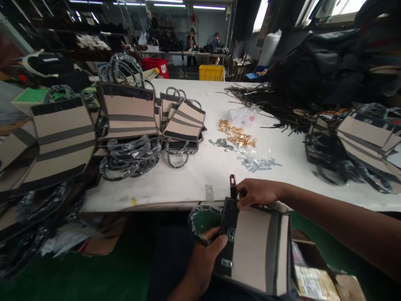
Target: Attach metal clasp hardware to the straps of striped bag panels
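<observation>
Bag piece (pixel 252 246) held in both hands beside a white table (pixel 175 186)

The beige piece with dark bands lies tilted over the person's lap, just before the near edge of the table. The left hand (pixel 203 255) grips its left side, thumb pressed on the black band near metal fittings (pixel 231 234); a plastic-wrapped handle (pixel 191 221) loops out beside it. The right hand (pixel 258 192) pinches a short dark strap (pixel 233 192) with a metal tip, at the piece's upper edge.

A red bin (pixel 153 64) at the back wears a white label (pixel 163 69), its marks too small to read. Print on a yellowish package (pixel 315 284) at lower right cannot be made out.

On the table lie gold-coloured parts (pixel 239 139), with silvery strips (pixel 261 164) nearer the person and a clear plastic bag (pixel 241 116) behind. Similar bag pieces with wrapped handles (pixel 128 106) crowd the left; more (pixel 363 131) lie at the right, near a heap of dark strips (pixel 266 104).

The floor (pixel 125 271) is green. Beyond the table are a yellow crate (pixel 211 73) and two people (pixel 191 42) at a farther work table, under strip lights (pixel 208 7), with bright windows (pixel 260 16) to the right
</observation>
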Available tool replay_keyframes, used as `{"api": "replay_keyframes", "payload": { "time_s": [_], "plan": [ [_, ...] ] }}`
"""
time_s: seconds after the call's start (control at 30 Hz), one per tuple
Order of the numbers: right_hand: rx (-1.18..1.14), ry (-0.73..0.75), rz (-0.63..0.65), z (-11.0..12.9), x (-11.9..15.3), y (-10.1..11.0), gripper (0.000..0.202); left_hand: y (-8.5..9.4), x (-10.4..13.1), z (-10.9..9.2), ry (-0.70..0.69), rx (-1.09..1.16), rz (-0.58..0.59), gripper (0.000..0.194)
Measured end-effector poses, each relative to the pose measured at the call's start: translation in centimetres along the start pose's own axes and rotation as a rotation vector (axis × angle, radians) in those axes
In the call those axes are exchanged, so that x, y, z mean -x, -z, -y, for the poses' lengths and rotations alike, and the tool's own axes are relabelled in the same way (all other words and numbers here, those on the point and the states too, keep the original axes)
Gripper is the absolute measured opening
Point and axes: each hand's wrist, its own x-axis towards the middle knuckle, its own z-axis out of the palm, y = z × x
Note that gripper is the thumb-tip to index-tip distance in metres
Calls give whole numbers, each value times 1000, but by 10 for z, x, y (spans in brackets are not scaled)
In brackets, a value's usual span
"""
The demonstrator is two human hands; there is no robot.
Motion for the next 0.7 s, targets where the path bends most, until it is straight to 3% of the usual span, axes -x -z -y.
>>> {"api": "replay_keyframes", "payload": {
  "time_s": [0.07,0.27,0.47,0.57,0.7],
  "plan": [
    [37,-37,-34,-6,-12,1,33,0,-12,4,54,59,-18,50],
    [160,-83,-116,-17,-29,17,33,-6,-40,4,7,83,-71,42],
    [275,-69,-313,-29,-32,23,35,-18,-53,7,-28,141,-113,42],
    [257,-25,-586,-21,-19,13,32,-25,-58,7,-29,174,-170,42],
    [28,230,-1043,-2,23,-22,27,-36,-63,5,-37,237,-210,36]
  ]
}}
